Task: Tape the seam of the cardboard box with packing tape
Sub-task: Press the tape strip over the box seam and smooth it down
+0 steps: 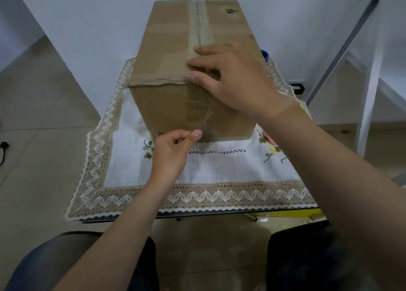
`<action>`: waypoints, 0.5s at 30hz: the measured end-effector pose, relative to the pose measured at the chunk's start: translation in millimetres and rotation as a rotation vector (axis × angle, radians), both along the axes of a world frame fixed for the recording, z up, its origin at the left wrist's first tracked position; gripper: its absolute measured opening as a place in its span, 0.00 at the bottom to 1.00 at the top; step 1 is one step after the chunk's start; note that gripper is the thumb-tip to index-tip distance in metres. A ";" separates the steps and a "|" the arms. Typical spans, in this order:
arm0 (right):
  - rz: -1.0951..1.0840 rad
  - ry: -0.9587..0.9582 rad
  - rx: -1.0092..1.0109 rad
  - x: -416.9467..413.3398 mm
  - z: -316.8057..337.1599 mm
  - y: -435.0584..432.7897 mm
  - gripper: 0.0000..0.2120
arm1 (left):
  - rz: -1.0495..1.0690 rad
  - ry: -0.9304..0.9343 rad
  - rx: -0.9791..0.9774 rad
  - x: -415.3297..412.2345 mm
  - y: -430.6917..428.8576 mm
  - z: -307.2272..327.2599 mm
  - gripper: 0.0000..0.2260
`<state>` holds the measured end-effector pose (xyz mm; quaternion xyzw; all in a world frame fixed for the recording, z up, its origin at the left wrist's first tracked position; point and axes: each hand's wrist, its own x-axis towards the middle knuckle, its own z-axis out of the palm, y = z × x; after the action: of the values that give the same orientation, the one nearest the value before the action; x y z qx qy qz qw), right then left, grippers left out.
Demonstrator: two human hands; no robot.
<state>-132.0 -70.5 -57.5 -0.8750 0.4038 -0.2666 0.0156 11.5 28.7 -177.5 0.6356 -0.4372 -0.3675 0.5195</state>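
Right hand (232,79) lies flat, fingers straight, pressing clear packing tape (201,26) onto the top seam at the near edge of the brown cardboard box (167,48). Left hand (173,150), fingers curled, pinches the tape's lower end low on the box's front face. Box sits on a white lace-trimmed tablecloth (136,136).

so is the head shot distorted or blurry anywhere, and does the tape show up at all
Head view: the wide-angle lens splays the walls outward and stretches the cardboard box; lighting is soft and even, with only faint shadows; the clear packing tape reads just as a pale sheen on the box's near face; the right hand looks slightly soft.
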 end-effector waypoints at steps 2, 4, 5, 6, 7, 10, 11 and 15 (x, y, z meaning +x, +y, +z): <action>-0.009 -0.024 -0.006 0.8 -3.7 -2.2 0.18 | -0.007 0.003 -0.009 -0.4 -1.8 0.5 0.06; -0.020 -0.057 -0.012 0.7 -6.7 -4.1 0.18 | -0.012 0.006 -0.017 -1.0 -3.0 0.6 0.06; -0.026 -0.061 -0.017 0.6 -7.6 -4.9 0.18 | -0.012 0.007 -0.023 -0.9 -3.4 0.1 0.07; -0.030 -0.059 -0.024 0.7 -8.6 -5.9 0.18 | -0.013 0.009 -0.028 -0.6 -3.8 -0.6 0.07; -0.031 -0.055 -0.029 0.7 -9.6 -6.4 0.19 | -0.013 0.008 -0.031 -0.5 -4.4 -1.8 0.07; -0.026 -0.043 -0.059 0.8 -13.6 -8.4 0.22 | -0.013 0.016 -0.010 0.0 -5.7 -4.6 0.07; -0.025 -0.037 -0.072 1.0 -15.1 -8.9 0.22 | -0.008 0.022 0.003 0.1 -5.6 -5.0 0.08; -0.038 -0.035 -0.123 2.4 -21.7 -7.4 0.25 | -0.002 0.034 0.029 -0.8 -3.2 -3.7 0.07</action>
<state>-129.6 -77.9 -79.3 -0.8617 0.4027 -0.3065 -0.0362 10.6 25.5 -181.2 0.6362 -0.4234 -0.3849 0.5175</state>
